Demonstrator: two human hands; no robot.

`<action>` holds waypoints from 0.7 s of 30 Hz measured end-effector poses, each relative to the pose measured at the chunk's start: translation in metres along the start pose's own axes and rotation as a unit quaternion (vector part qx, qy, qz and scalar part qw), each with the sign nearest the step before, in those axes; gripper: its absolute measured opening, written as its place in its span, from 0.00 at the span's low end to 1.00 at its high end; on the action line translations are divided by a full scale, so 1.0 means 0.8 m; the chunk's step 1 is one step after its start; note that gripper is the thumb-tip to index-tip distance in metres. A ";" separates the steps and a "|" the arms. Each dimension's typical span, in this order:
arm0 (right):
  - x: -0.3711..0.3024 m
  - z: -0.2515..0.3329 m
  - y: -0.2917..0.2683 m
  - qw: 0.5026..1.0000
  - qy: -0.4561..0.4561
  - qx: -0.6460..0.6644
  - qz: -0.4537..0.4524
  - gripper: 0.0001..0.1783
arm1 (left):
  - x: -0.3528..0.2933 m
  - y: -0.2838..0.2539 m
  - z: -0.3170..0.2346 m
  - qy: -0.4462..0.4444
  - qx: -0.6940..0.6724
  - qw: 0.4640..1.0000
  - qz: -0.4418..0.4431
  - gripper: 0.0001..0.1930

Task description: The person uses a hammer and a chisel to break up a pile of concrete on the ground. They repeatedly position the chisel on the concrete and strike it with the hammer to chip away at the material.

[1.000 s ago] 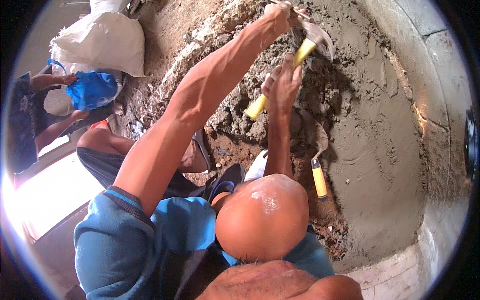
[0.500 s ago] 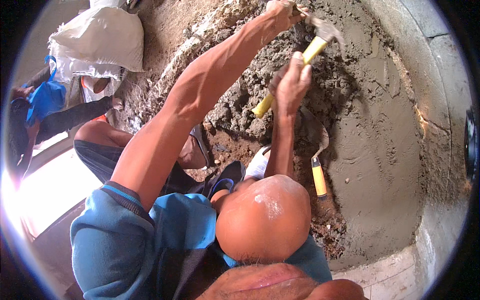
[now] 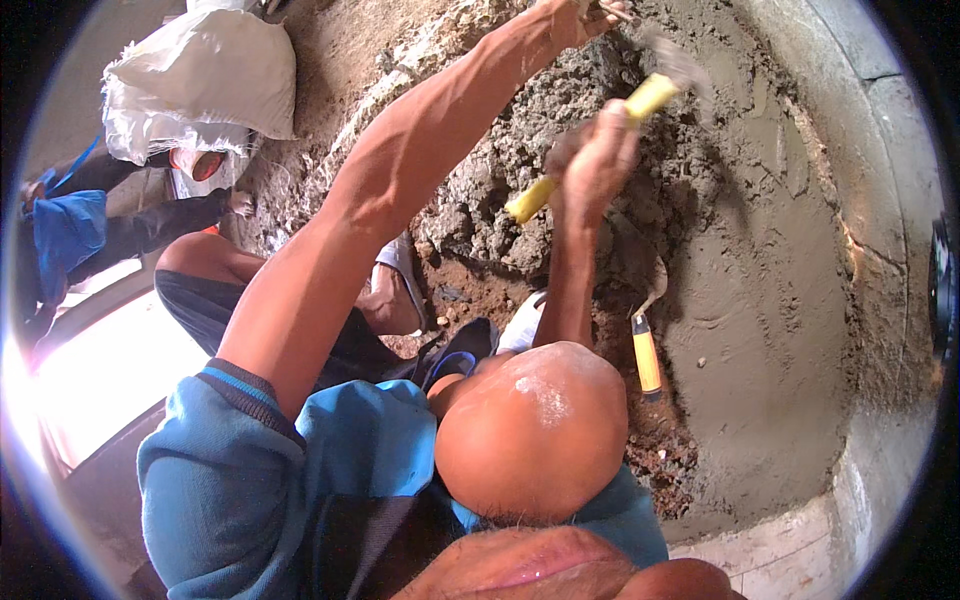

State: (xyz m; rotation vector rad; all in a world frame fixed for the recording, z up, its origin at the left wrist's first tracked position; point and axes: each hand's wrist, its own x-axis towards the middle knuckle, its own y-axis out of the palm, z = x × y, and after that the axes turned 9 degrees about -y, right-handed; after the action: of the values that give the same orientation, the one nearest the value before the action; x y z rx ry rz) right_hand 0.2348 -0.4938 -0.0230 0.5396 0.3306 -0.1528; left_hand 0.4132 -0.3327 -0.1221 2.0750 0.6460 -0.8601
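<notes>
My right hand (image 3: pixel 597 160) is wrapped round the yellow handle of a claw hammer (image 3: pixel 652 97), its metal head blurred by motion. The head hangs close to my left hand (image 3: pixel 572 18), which is partly cut off by the top edge. That hand's fingers are closed on something thin that I cannot make out. Beneath both hands lies a heap of lumpy wet mortar (image 3: pixel 480 205). A trowel (image 3: pixel 647 355) with an orange-yellow handle rests nearer to me, its blade partly sunk in shadow against the mortar.
Smoothed wet cement (image 3: pixel 760 370) spreads along the right, up to a grey wall (image 3: pixel 885 190). At the upper left stand white sacks (image 3: pixel 205 75). Another person, with a blue cloth (image 3: pixel 68 235), is at the far left. My bent knee (image 3: pixel 530 430) juts into the middle.
My right hand and the hammer have moved a little to the right, the head now blurred. At the far left, the other person's blue cloth has shifted down. The view has drifted slightly.
</notes>
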 end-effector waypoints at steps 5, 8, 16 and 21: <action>0.019 0.147 -0.058 0.950 -0.200 0.192 -0.143 0.20 | 0.000 -0.009 -0.007 0.014 0.029 0.999 0.015 0.06; 0.031 0.114 -0.036 0.855 -0.424 0.204 -0.219 0.21 | -0.001 0.006 -0.015 0.009 0.016 1.000 0.018 0.06; 0.024 0.064 -0.016 0.995 -0.058 0.042 -0.070 0.21 | -0.015 0.005 -0.014 0.003 0.005 1.000 0.017 0.08; 0.024 0.153 -0.049 0.913 -0.305 0.137 -0.232 0.21 | -0.029 0.004 -0.023 0.013 0.014 1.000 0.025 0.09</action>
State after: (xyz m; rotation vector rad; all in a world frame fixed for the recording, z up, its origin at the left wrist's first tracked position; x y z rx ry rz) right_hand 0.2769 -0.5928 0.0500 0.6535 -0.1878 -0.8208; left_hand 0.4065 -0.3233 -0.0946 2.1215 0.5961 -0.8200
